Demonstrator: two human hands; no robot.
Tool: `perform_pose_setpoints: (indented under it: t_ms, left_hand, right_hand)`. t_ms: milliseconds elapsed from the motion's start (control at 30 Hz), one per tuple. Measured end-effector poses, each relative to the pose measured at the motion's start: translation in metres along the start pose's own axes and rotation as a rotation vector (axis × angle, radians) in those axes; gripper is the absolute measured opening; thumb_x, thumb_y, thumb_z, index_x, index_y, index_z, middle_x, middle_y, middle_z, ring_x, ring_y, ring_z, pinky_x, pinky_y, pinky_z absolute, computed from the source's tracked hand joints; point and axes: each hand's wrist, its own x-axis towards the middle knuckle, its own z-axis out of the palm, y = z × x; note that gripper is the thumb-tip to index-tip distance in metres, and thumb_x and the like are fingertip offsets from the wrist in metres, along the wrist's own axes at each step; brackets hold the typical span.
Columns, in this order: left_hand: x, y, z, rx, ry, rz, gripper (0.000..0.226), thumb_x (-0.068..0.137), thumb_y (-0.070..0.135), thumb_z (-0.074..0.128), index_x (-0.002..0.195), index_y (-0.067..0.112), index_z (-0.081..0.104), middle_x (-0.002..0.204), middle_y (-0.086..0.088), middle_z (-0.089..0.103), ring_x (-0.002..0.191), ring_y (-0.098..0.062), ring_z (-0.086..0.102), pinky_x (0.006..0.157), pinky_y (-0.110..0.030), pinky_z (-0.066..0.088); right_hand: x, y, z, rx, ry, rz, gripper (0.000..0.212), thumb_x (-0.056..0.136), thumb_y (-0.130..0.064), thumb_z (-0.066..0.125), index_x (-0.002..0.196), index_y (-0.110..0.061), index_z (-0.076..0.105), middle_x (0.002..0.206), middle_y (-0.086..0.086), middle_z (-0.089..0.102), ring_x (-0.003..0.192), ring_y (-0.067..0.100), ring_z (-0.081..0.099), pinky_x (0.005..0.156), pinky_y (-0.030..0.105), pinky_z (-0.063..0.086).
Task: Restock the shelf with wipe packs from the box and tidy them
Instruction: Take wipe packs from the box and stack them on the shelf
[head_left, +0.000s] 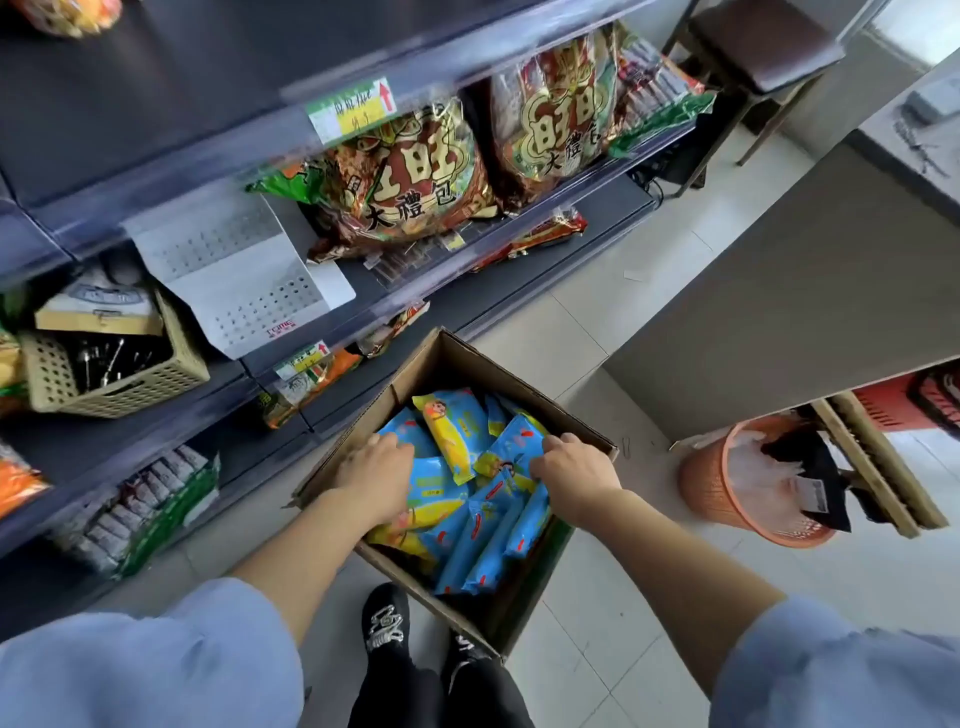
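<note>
Cardboard box (447, 364) at lower centre of the frame, open on the tiled floor, right in front of the shoes (387, 618). Holds blue-and-yellow wipe packs (447, 436), heaped loosely at all angles, some flat, some on edge. None of this kind visible on the shelf (597, 205) yet, so probably early in the restock.

Left hand (374, 467) down on the packs at the left side of the box, fingers bent and close together, tips hidden. Cannot tell whether gripping or only resting. Right hand (571, 467) at the right side, fingers curled together over the upper edge of one blue pack, seemingly gripping it, thumb out of sight.

Likely trouble from here:

- Film wrappers probably slick, so several grabbed at once are apt to slide apart and drop on the way up.
- Loose heap prone to shifting as packs leave, toppling the on-edge ones and slowing the next grab.
- Orange bin (753, 483) near the box at the right of the frame, open-topped, well placed to swallow a fumbled pack.
- Snack bags (415, 176) leaning over the shelf lip in the upper middle, with smaller packets overhanging just above the box's far corner. Easy to brush off with a rising forearm.
- Box tight against the feet, hence risk of a kick or stumble on stepping forward.
- No plainly marked slot for wipes in view, hence risk of stocking the wrong tier.
</note>
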Motion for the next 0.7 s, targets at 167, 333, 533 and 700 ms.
perform_pose_setpoints:
  t_ms: [167,333,533,700]
  left_hand:
    - [-0.005,0.005,0.004,-0.023,-0.043,-0.071,0.029,0.093,0.029,0.059,0.118,0.014,0.053,0.129,-0.007,0.044,0.119,-0.027,0.045,0.091,-0.038,0.044]
    - [-0.014,0.007,0.01,-0.073,-0.141,-0.155,0.043,0.091,0.039,0.061,0.125,0.015,0.05,0.128,-0.007,0.053,0.119,-0.027,0.05,0.089,-0.039,0.046]
    - [-0.02,0.0,0.002,-0.336,-0.024,-0.183,0.029,0.096,0.031,0.053,0.116,0.011,0.058,0.116,-0.009,0.06,0.101,-0.027,0.059,0.08,-0.036,0.049]
    - [-0.041,-0.016,-0.035,-0.563,0.197,-0.228,0.016,0.086,0.033,0.066,0.094,0.02,0.064,0.1,-0.005,0.066,0.083,-0.021,0.063,0.068,-0.034,0.052]
  right_hand:
    - [0.002,0.001,-0.011,-0.089,0.043,-0.05,0.027,0.087,-0.024,0.061,0.113,-0.031,0.066,0.11,-0.006,0.059,0.102,0.02,0.047,0.073,0.027,0.035]
    - [0.003,0.0,-0.022,-0.018,0.022,-0.045,0.028,0.083,-0.026,0.066,0.111,-0.028,0.067,0.113,-0.004,0.06,0.109,0.021,0.052,0.078,0.03,0.043]
    - [0.0,-0.002,-0.033,0.132,-0.032,-0.062,0.039,0.085,-0.028,0.067,0.124,-0.03,0.061,0.115,-0.006,0.062,0.113,0.018,0.054,0.068,0.026,0.038]
    - [-0.005,-0.014,-0.06,0.236,0.002,-0.103,0.035,0.086,-0.034,0.066,0.12,-0.027,0.06,0.109,-0.004,0.059,0.109,0.019,0.053,0.069,0.029,0.038]
